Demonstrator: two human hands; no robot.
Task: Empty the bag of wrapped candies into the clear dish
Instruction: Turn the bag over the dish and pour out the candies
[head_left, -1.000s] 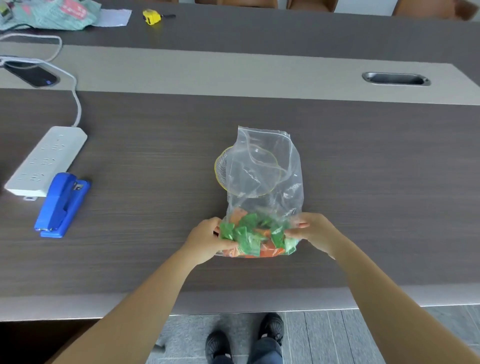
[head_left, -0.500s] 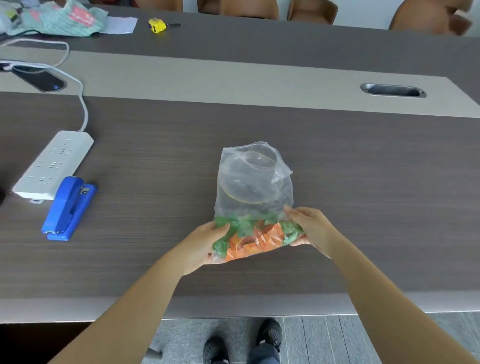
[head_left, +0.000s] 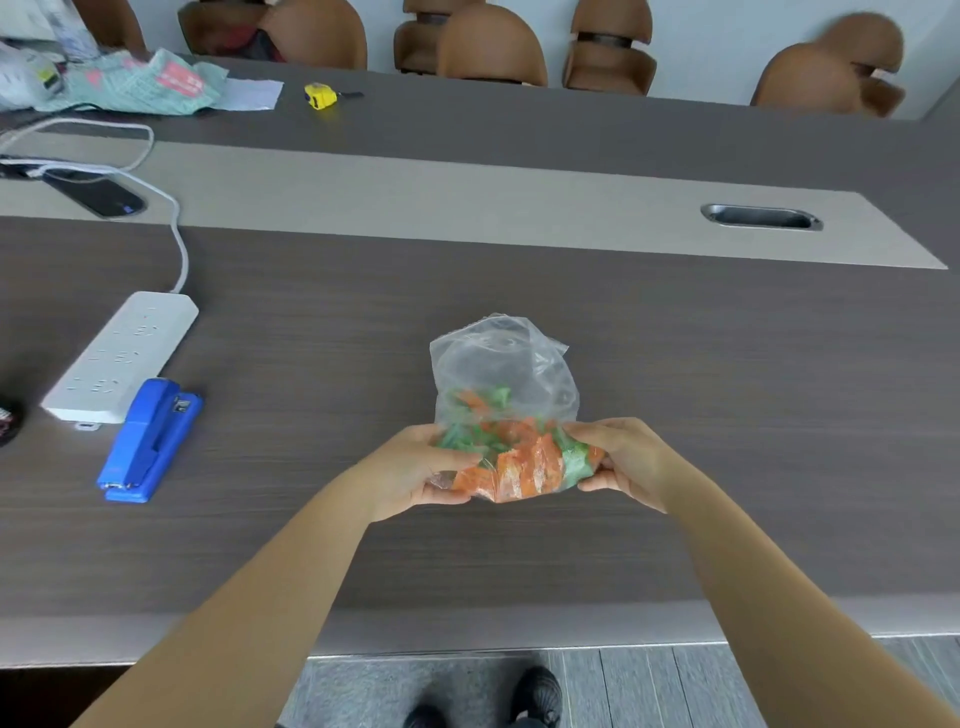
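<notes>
A clear plastic bag (head_left: 504, 364) of green and orange wrapped candies (head_left: 519, 457) is held above the dark wooden table (head_left: 727, 389). My left hand (head_left: 415, 467) grips the bag's bottom left corner and my right hand (head_left: 623, 462) grips its bottom right corner. The bottom is raised and the bag's mouth points away from me, down toward the table. Some candies have slid toward the mouth. The clear dish lies under the bag and is hidden behind the crumpled plastic.
A white power strip (head_left: 122, 358) and a blue stapler (head_left: 148, 441) lie at the left. A phone (head_left: 96, 195), a cable, a yellow tape measure (head_left: 320, 96) and packaging (head_left: 130, 80) sit farther back. Brown chairs (head_left: 488, 52) line the far side.
Both hands have lifted and tipped the bag's bottom up. The bag has folded over the dish, which showed through the plastic earlier. Candies have begun to slide toward the mouth.
</notes>
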